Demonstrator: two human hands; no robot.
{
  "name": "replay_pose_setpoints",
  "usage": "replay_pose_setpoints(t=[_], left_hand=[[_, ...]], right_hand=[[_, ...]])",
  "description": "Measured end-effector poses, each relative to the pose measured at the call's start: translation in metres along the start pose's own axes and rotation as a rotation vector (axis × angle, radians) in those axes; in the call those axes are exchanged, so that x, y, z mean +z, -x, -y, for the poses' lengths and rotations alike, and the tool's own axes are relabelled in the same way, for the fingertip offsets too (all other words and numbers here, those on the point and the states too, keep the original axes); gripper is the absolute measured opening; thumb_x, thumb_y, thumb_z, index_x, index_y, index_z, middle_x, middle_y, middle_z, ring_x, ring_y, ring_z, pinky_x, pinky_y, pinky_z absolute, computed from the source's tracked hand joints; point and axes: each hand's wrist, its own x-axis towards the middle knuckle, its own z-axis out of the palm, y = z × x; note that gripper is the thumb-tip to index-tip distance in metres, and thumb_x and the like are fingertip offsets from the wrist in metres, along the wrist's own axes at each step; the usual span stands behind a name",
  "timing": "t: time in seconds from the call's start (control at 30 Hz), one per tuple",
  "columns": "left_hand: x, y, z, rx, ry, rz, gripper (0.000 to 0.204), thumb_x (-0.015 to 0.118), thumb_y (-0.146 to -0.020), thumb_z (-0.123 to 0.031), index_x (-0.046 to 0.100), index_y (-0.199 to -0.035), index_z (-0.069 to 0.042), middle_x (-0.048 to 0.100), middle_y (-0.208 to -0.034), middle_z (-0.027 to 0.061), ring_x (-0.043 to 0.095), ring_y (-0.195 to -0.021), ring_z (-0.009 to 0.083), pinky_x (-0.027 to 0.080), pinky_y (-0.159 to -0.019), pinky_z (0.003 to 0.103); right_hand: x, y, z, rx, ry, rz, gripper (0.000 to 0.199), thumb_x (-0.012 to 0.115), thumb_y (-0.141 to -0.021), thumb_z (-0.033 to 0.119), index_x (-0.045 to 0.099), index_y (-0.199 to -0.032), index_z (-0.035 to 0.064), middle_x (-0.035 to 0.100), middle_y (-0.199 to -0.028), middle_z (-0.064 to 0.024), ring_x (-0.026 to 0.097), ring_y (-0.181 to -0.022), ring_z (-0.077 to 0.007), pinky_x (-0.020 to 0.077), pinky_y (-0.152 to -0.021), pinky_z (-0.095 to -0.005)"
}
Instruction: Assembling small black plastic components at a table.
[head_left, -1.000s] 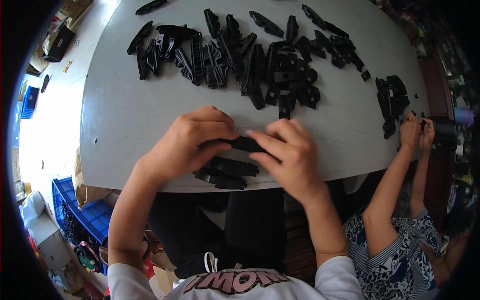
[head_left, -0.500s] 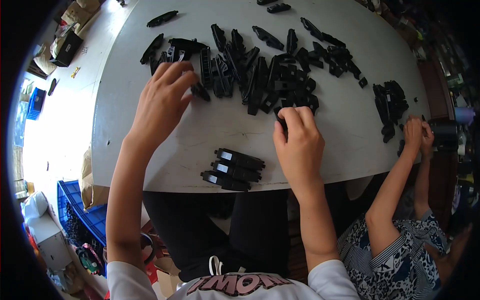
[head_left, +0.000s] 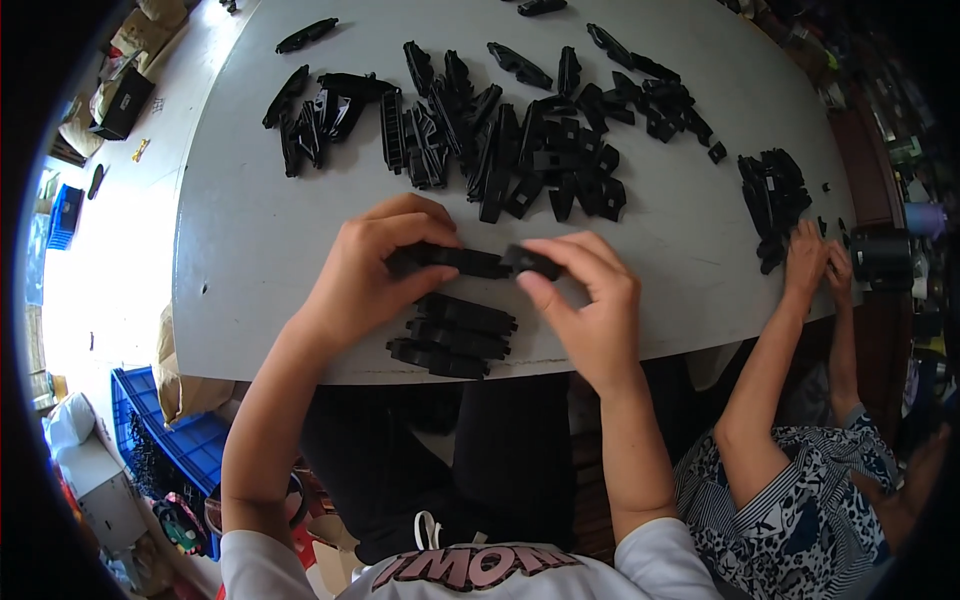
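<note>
My left hand [head_left: 375, 262] is closed round one end of a long black plastic part [head_left: 468, 262], held level over the near part of the table. From the other side, my right hand [head_left: 592, 300] pinches a short black plastic piece [head_left: 530, 262] at the long part's right end. The two pieces meet or nearly meet; motion blur hides whether they are joined. Just below, several long black parts [head_left: 455, 335] lie side by side near the table's front edge. Beyond my hands spreads a loose heap of black plastic parts [head_left: 500, 150], long and short.
The pale grey table [head_left: 260, 270] has a curved front edge. At the right, a co-worker's hands [head_left: 815, 262] work beside a smaller pile of black parts [head_left: 772, 195] and a black cylinder [head_left: 883, 262]. A blue crate [head_left: 190, 440] stands on the floor at lower left.
My left hand has come back from the heap toward me with a long black part. My right hand has moved slightly down and left with a short piece, and both now meet.
</note>
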Motion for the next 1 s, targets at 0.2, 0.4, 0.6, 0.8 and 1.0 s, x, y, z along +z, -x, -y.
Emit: replay_pose_setpoints(t=[0.2,0.4,0.6,0.8,1.0], left_hand=[[0.0,-0.001,0.002,-0.037,-0.098,0.033,0.024,0.074,-0.07,0.004,0.068,-0.092,0.001,0.067,-0.097,0.0117,0.066,-0.086,0.0274,0.054,-0.076,0.033],[-0.004,-0.002,0.003,0.024,-0.087,0.089,0.025,0.076,-0.069,0.002,0.069,-0.094,-0.001,0.067,-0.097,0.0128,0.065,-0.088,0.0289,0.053,-0.077,0.033],[-0.037,-0.016,0.001,0.038,-0.44,-0.142,0.03,0.062,-0.08,0.007,0.066,-0.108,-0.003,0.063,-0.095,0.011,0.063,-0.093,0.0272,0.052,-0.077,0.035],[-0.044,-0.021,0.024,0.188,-0.831,-0.187,0.031,0.062,-0.077,0.009,0.062,-0.106,-0.001,0.058,-0.088,0.0108,0.062,-0.086,0.0297,0.052,-0.077,0.038],[-0.041,-0.01,0.003,0.109,-0.49,-0.101,0.031,0.07,-0.074,0.006,0.061,-0.101,-0.003,0.063,-0.091,0.0082,0.063,-0.085,0.0266,0.052,-0.077,0.036]], right_hand=[[0.006,-0.005,-0.003,-0.129,0.087,0.074,0.03,0.079,-0.069,0.003,0.07,-0.097,-0.0005,0.06,-0.087,-0.0079,0.06,-0.079,-0.0228,0.0493,-0.068,-0.0313],[0.01,-0.008,-0.005,-0.156,0.022,0.232,0.033,0.079,-0.069,0.002,0.07,-0.1,0.0002,0.06,-0.088,-0.0066,0.06,-0.078,-0.0216,0.0492,-0.067,-0.0324],[0.011,-0.027,0.0,-0.114,0.103,-0.026,0.034,0.077,-0.071,0.002,0.068,-0.103,0.0008,0.06,-0.092,-0.0055,0.06,-0.077,-0.0219,0.05,-0.067,-0.0332],[0.013,-0.034,-0.001,-0.282,0.561,0.073,0.026,0.068,-0.081,0.0,0.065,-0.108,0.0017,0.059,-0.092,-0.006,0.06,-0.076,-0.0187,0.0504,-0.065,-0.0286],[0.005,-0.007,0.011,0.145,-0.308,0.248,0.028,0.063,-0.087,0.0,0.062,-0.114,0.0021,0.06,-0.091,-0.0045,0.059,-0.072,-0.0122,0.0473,-0.06,-0.0236]])
